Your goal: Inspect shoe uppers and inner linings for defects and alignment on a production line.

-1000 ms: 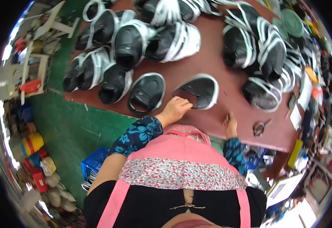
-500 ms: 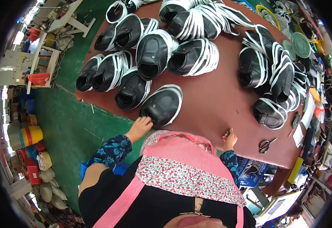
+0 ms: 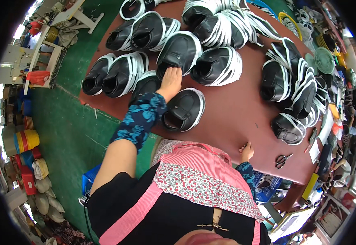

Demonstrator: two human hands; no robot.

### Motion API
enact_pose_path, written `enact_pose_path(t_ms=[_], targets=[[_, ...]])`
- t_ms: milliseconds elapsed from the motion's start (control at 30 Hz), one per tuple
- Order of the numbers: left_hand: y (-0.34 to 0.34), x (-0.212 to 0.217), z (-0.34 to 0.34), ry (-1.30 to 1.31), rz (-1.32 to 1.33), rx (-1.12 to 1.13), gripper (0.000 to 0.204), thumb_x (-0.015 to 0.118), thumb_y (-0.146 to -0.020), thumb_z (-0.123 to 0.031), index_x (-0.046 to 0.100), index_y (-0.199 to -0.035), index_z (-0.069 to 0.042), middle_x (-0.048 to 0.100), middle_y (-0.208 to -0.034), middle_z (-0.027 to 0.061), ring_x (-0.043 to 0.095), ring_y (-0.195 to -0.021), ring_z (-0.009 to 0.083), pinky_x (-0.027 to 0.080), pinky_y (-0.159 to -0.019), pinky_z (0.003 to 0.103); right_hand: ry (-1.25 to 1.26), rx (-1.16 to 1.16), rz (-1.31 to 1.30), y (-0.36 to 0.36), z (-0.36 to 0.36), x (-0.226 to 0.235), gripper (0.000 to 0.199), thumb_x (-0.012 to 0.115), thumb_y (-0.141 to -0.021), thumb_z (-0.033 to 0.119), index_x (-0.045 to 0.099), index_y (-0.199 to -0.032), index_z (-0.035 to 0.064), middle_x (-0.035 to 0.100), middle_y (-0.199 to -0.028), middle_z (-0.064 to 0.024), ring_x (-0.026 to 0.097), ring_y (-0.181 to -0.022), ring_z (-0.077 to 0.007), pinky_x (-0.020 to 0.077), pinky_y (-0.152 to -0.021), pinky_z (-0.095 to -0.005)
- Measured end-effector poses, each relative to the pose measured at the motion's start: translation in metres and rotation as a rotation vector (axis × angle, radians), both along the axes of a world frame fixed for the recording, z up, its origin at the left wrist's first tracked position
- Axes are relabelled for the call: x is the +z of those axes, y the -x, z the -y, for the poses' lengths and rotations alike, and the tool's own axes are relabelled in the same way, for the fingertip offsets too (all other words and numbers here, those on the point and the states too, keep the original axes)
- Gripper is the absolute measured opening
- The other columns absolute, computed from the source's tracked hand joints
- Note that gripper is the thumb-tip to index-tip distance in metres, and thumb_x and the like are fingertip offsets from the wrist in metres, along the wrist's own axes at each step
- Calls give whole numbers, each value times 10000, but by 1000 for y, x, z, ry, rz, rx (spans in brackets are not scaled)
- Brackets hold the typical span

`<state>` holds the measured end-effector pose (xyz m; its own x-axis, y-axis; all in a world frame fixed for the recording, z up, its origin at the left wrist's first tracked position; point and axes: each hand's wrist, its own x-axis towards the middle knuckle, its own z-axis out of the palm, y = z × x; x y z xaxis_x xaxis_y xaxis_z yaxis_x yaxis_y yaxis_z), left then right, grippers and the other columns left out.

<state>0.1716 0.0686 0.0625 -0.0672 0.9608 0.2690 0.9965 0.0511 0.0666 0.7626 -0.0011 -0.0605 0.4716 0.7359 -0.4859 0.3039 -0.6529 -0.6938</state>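
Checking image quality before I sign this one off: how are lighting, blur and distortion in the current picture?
Head view: fisheye bowing of the red-brown table, black vignette at the corners; head view: bright strips wash out along the left rim; head view: left hand and black shoe look reasonably sharp, without obvious motion blur.

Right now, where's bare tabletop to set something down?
Widest: the table between the left black uppers and right pile, down to the right hand; only a small dark speck lies there. Smaller: between that hand and the scissors. Crowded: far centre and the left side, where the left hand touches an upper.
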Motion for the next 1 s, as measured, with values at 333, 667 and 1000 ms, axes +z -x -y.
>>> enact_pose_path(t_ms=[333, 667, 1000], targets=[[65, 41, -34, 128, 275, -78, 542, 813, -998, -413, 674, -1402, -80, 765, -1213, 229, 722, -1130, 446, 572, -914, 542, 66, -69, 147, 2, -2, -2, 470, 629, -1118, 446, 745, -1209, -1, 737, -819, -106, 746, -667, -215, 608, -561, -367], [-124, 121, -71, -107, 353, -115, 265, 783, -1017, -288, 738, -921, -45, 681, -910, 155, 669, -908, 382, 519, -797, 500, 26, -158, -153, -37, -14, 36, 448, 680, -1095, 370, 755, -1057, -70, 744, -714, -130, 721, -535, -228, 592, -521, -366], [-480, 112, -174, 337, 922, -420, 554, 773, -1065, -267, 612, -1521, 2, 695, -1449, 181, 652, -1381, 324, 515, -1160, 437, -331, 287, -117, -128, -65, 82, 297, 758, -1064, 274, 800, -1093, -18, 777, -949, -177, 762, -842, -282, 599, -747, -403]])
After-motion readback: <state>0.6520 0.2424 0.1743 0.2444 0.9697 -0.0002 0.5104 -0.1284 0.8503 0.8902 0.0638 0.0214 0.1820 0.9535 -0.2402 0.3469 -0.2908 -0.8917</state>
